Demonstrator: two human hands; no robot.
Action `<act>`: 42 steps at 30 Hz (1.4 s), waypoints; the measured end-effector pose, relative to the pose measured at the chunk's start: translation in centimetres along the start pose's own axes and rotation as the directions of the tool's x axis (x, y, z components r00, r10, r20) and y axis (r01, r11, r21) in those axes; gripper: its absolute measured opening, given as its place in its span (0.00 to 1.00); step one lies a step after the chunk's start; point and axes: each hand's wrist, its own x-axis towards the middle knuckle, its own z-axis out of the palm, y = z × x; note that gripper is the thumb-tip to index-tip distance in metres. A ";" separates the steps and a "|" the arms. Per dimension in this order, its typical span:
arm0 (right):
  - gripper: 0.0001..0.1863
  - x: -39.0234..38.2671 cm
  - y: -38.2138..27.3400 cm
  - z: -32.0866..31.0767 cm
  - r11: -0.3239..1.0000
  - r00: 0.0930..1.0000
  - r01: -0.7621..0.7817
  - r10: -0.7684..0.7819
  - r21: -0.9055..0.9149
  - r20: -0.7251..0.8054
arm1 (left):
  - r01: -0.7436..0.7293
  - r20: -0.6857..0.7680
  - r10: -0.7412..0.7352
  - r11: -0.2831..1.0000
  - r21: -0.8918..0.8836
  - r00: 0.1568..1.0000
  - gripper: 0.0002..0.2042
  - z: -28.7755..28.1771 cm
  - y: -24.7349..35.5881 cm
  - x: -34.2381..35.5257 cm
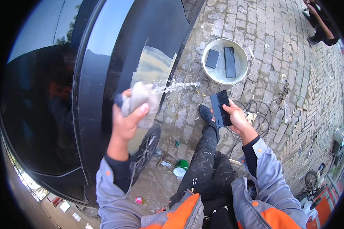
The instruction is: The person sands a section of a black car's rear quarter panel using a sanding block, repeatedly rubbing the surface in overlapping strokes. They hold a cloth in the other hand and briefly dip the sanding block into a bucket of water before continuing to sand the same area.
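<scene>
My left hand [126, 124] grips a wet, pale grey cloth [143, 97] with something dark blue at its left edge, over the side of a dark car [126, 45]. Water splashes rightward from the cloth. A pale yellowish patch [154, 63] on the car's body shows behind it. My right hand [237, 118] holds a flat, black rectangular piece [219, 108] with thumb on its face, out beside the car above my shoe.
A bucket [240, 57] with two dark rectangles stands on paving. Hoses [265, 124], a green can [180, 168] and small litter lie near my legs [202, 160]. The car's wheel [147, 150] is at my left, another person [320, 28] at top right, a cycle [311, 179] lower right.
</scene>
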 end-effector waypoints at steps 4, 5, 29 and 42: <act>0.30 -1.2 7.9 -0.3 0.994 0.996 -0.051 0.044 -0.097 -0.077 | -0.317 0.067 0.379 0.651 0.690 0.923 0.21 -8.5 1.1 -3.9; 0.33 -1.5 9.6 -0.1 0.995 0.998 -0.037 0.033 -0.092 -0.048 | -0.367 0.183 0.438 0.385 0.847 0.880 0.23 -10.7 1.4 -4.2; 0.50 11.8 32.8 32.1 0.173 0.433 0.734 -0.864 -0.657 0.257 | -0.744 0.660 0.487 -0.032 0.667 0.572 0.30 -16.2 -2.4 3.5; 0.52 15.4 20.4 32.3 0.168 0.325 0.839 -0.918 -0.517 0.228 | -0.727 0.655 0.431 0.005 0.686 0.621 0.31 -15.9 -1.7 3.4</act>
